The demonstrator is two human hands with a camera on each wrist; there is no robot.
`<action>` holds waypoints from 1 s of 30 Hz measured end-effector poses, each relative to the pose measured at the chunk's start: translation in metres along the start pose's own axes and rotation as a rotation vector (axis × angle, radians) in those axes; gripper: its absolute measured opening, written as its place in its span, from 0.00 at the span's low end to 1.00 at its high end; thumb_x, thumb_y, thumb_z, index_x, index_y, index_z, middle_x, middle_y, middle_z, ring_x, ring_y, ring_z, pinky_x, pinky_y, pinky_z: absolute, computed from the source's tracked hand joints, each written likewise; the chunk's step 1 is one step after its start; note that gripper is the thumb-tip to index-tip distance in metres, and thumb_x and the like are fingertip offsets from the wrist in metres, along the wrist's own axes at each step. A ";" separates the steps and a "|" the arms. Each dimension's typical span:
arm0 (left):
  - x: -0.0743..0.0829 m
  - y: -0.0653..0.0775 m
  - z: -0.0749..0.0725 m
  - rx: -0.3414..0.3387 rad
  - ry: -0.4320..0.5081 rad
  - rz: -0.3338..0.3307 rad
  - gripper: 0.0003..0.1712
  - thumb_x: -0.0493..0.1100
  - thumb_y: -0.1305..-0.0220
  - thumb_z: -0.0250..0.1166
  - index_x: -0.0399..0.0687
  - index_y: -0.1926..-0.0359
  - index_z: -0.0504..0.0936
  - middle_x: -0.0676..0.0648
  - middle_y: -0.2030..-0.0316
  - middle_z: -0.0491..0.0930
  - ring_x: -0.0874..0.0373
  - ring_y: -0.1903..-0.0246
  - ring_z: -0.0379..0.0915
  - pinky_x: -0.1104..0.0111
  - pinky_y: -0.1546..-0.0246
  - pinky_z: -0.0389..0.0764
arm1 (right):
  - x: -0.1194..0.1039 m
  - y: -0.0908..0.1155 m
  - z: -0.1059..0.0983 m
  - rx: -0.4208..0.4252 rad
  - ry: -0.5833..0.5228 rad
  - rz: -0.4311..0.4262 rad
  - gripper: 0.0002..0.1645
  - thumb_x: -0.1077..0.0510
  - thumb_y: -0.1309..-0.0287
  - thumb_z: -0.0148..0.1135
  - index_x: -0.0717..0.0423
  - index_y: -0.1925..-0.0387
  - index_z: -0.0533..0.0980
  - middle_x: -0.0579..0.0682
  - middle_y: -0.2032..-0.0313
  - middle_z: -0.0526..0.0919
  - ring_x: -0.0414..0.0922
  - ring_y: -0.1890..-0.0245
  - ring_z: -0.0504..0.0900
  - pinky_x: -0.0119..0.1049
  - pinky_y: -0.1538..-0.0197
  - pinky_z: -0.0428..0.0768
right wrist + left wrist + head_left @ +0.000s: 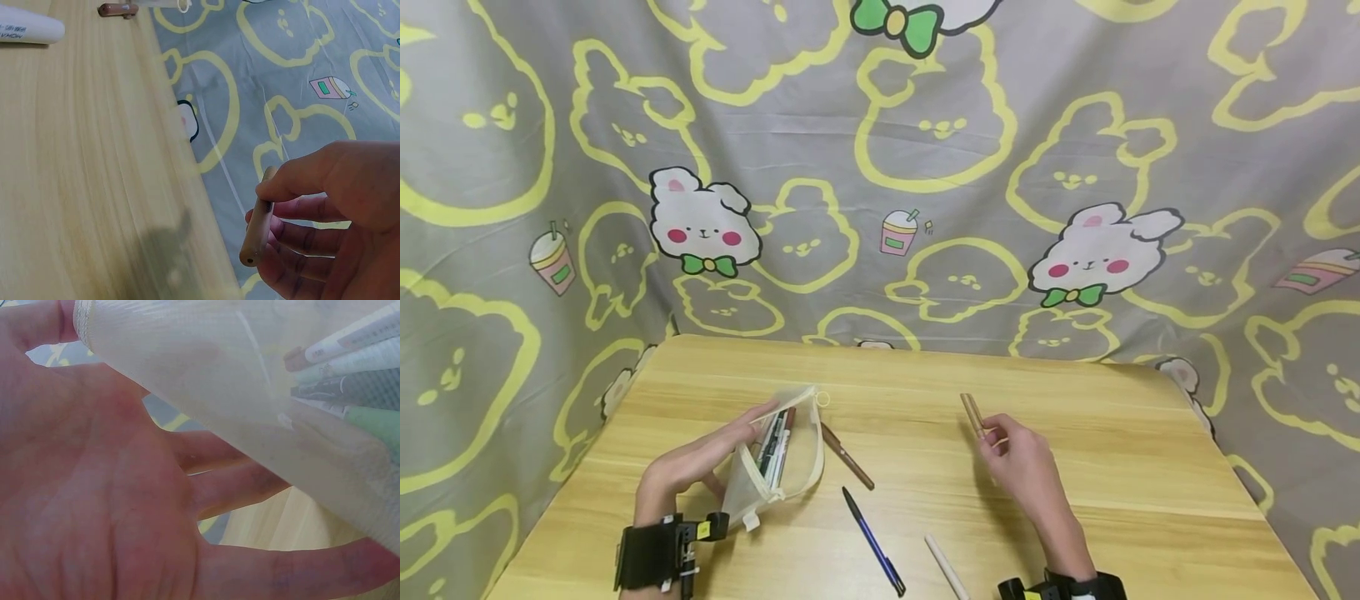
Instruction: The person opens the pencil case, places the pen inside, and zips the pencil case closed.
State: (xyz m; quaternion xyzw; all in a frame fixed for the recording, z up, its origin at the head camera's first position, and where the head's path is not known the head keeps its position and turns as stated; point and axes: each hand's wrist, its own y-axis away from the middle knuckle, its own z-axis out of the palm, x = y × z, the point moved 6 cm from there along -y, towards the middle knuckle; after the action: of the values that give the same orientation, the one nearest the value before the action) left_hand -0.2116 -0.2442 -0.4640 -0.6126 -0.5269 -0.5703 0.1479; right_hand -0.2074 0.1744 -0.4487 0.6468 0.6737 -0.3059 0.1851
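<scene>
My left hand holds a translucent, cream-edged zip pencil pouch tilted with its mouth open. Several pens lie inside the pouch. Through the sheer side of the pouch in the left wrist view, pen ends show, and some fingers of the left hand pass behind it. Over the right part of the table, my right hand pinches a tan pen between thumb and fingers. The right wrist view shows one end of this pen pointing toward the camera.
On the wooden table between the hands lie a brown pen beside the pouch, a blue pen and a whitish pen near the front. A grey patterned curtain hangs behind the table and at its sides.
</scene>
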 end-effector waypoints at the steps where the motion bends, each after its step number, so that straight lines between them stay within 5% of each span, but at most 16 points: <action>1: 0.000 0.000 0.000 0.000 0.001 -0.001 0.37 0.63 0.21 0.41 0.69 0.17 0.43 0.35 0.20 0.37 0.22 0.32 0.48 0.38 0.68 0.84 | -0.001 0.000 -0.001 0.001 0.000 -0.001 0.13 0.67 0.41 0.69 0.64 0.53 0.82 0.50 0.69 0.85 0.44 0.71 0.84 0.31 0.74 0.79; 15: 0.000 -0.001 0.000 -0.004 -0.006 -0.005 0.38 0.63 0.21 0.44 0.69 0.17 0.44 0.39 0.19 0.33 0.24 0.29 0.44 0.41 0.69 0.84 | -0.039 -0.011 0.007 -0.009 0.006 -0.063 0.12 0.66 0.43 0.70 0.61 0.56 0.85 0.47 0.70 0.85 0.42 0.70 0.84 0.33 0.71 0.81; 30: -0.001 -0.001 -0.002 0.004 0.006 0.002 0.38 0.61 0.21 0.42 0.69 0.17 0.42 0.40 0.18 0.30 0.23 0.28 0.39 0.39 0.68 0.84 | -0.093 -0.010 0.054 -0.099 0.013 -0.207 0.11 0.65 0.41 0.71 0.62 0.56 0.84 0.46 0.72 0.84 0.38 0.74 0.82 0.27 0.73 0.80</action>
State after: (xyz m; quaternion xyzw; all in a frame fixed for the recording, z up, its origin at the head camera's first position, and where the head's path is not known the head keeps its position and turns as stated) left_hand -0.2136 -0.2460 -0.4652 -0.6111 -0.5270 -0.5708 0.1516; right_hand -0.2166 0.0692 -0.4270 0.5657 0.7524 -0.2856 0.1799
